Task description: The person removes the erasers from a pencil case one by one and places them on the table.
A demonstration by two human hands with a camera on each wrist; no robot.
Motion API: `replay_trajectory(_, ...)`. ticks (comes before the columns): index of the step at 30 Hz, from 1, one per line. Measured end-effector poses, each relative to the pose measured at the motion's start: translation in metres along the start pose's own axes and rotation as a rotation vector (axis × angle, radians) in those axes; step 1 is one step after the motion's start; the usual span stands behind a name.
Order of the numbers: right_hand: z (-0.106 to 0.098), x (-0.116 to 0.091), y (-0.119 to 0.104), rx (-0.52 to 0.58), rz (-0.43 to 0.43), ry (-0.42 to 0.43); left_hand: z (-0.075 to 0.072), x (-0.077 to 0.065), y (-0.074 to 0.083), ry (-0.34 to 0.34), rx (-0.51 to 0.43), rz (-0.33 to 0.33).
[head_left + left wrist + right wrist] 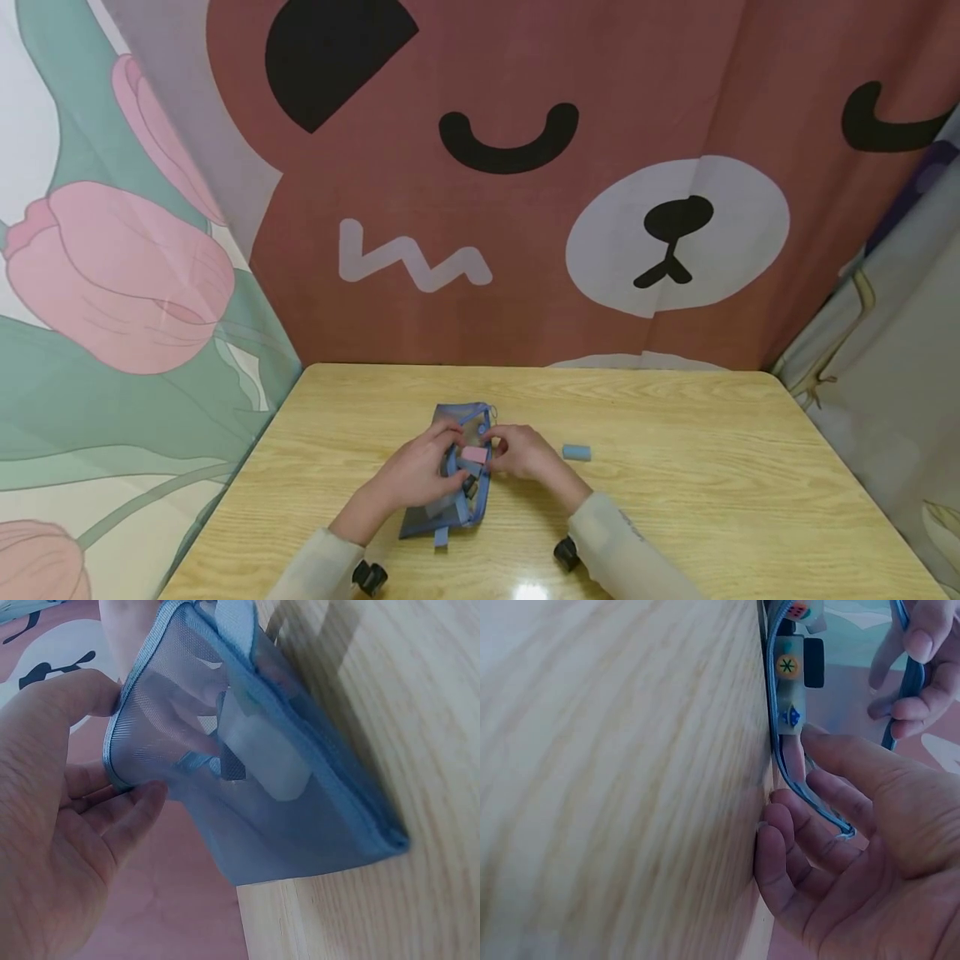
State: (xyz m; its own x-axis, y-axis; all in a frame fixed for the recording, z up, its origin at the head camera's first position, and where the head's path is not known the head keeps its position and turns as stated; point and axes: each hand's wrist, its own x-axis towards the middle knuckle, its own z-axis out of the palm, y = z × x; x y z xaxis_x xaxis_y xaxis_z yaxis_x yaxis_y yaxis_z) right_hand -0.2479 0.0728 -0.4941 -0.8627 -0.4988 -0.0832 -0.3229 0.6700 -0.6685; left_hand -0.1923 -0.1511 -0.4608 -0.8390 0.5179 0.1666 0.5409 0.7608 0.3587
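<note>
Gripping pouch (281,844), sleeve print (630,526) illegible

- We lose the middle of the blue mesh pouch (431,518) behind the left hand (420,468) in the head view.
- We cannot tell what the fingertips of the right hand (521,452) hold, if anything; they are partly hidden at the pouch's rim.
- A dark piece (470,485) in the opening is too small for us to name.
- We see a pale piece (266,750) only dimly, through mesh.
- The right wrist view's top edge cuts off a red-printed piece (810,615).
- Marks on the right sleeve (637,554) are too small for us to read.
- The bear curtain (525,242) runs past the head view's top edge.
</note>
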Motion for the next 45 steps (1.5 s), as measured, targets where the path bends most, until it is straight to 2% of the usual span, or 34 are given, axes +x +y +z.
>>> replay_trajectory(9,0.0021,0.0031,-0.003,-0.027,0.016,-0.003,0.0003,0.0001,-0.0004,0.004,0.007,0.001)
replay_trajectory(21,0.0051,0.006,-0.0021,-0.064,-0.003,0.015,0.0006,0.0006,0.0019,-0.009,0.002,-0.018)
replay_trajectory(34,0.0062,0.0059,-0.0033,-0.07,-0.01,0.03,0.0017,0.0011,0.001,-0.011,0.008,-0.006)
replay_trajectory(45,0.0074,0.0069,-0.0021,-0.067,0.022,0.038,0.0026,-0.0003,0.0011,-0.008,-0.003,0.005)
